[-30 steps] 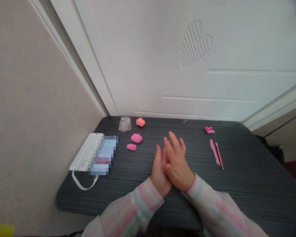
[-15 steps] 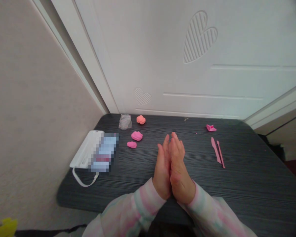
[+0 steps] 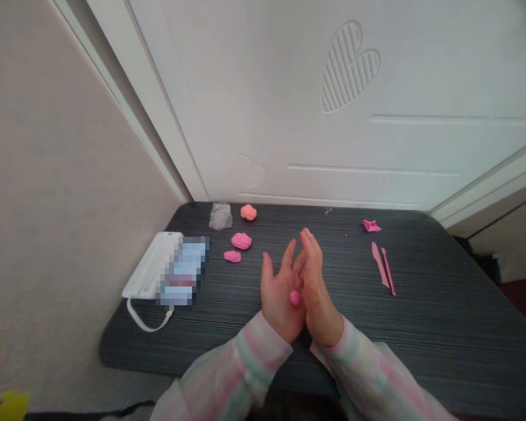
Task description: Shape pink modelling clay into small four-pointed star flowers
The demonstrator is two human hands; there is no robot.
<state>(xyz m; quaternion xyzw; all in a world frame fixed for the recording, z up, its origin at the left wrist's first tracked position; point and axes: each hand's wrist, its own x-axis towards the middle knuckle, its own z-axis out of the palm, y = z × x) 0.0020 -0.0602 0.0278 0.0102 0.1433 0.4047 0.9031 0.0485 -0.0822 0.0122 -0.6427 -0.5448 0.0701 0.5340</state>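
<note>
A small pink clay ball (image 3: 295, 298) rests in the palm of my left hand (image 3: 283, 295), whose thumb and fingers are spread. Close against it on the right is my right hand (image 3: 318, 292), upright and flat with its fingers stretched out and its palm turned toward the ball. Whether the right palm touches the ball cannot be made out. Beyond my left hand lie a larger pink clay lump (image 3: 241, 241), a smaller pink clay piece (image 3: 232, 256) and an orange clay lump (image 3: 248, 212).
A dark table (image 3: 421, 327) stands against a white door (image 3: 289, 88). On its left are a white power bank (image 3: 151, 266), a blurred phone (image 3: 186, 272), a white cable (image 3: 144, 321) and clear plastic film (image 3: 220, 216). A pink modelling knife (image 3: 379, 264), thin pink stick (image 3: 388, 271) and pink folded-looking piece (image 3: 371, 225) lie right.
My palms were pressed together and have parted, my left hand tilting open to the left. The pink clay ball between them has come into sight.
</note>
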